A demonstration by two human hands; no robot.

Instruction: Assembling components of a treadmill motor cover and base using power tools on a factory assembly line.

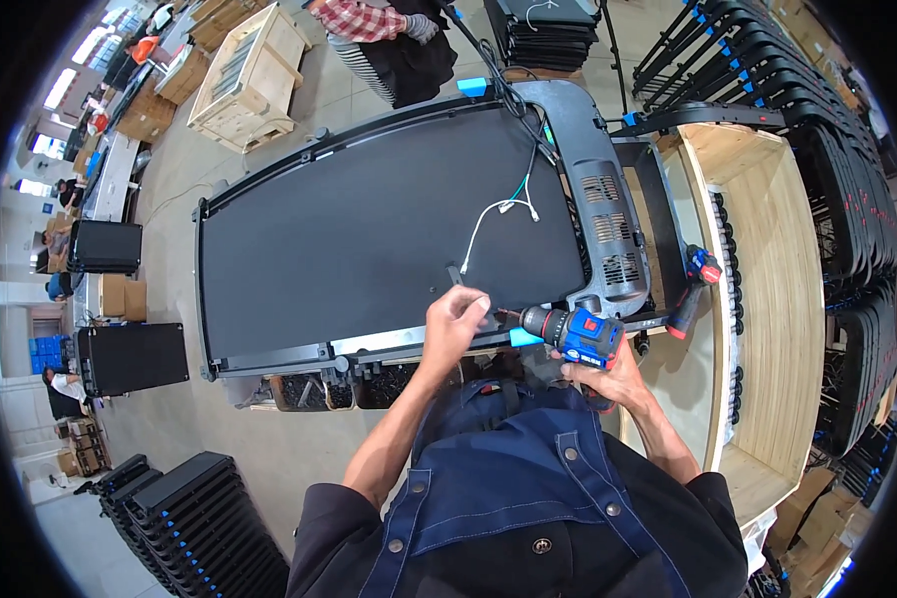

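At the near edge of the large black flat treadmill deck [369, 239], which lies with its underside up, both hands of the person work close together. The right hand [608, 381] is closed firmly around the grip of a blue and black cordless drill [578, 334]. The drill lies almost level and its dark chuck and bit point to the left, toward the other hand. The left hand [455, 321] is curled, with the fingers [473, 303] pinched together at the edge of the deck, just in front of the bit; if there is a small part between the fingertips, I cannot tell, it is too small. A small black bracket [455, 273] stands on the deck just above this hand.

A thin white cable [493, 213] and a green wire run over the dark surface toward the grey plastic motor cover with vent slots [603, 214] at the right end of the deck. To the right stands a pale wooden crate [772, 259]; a second drill, red and blue [695, 284], hangs at its left wall. Stacks of black flat frames [194, 513] lie on the floor at the lower left. On the far side of the deck another person in a checked shirt [364, 20] is standing.
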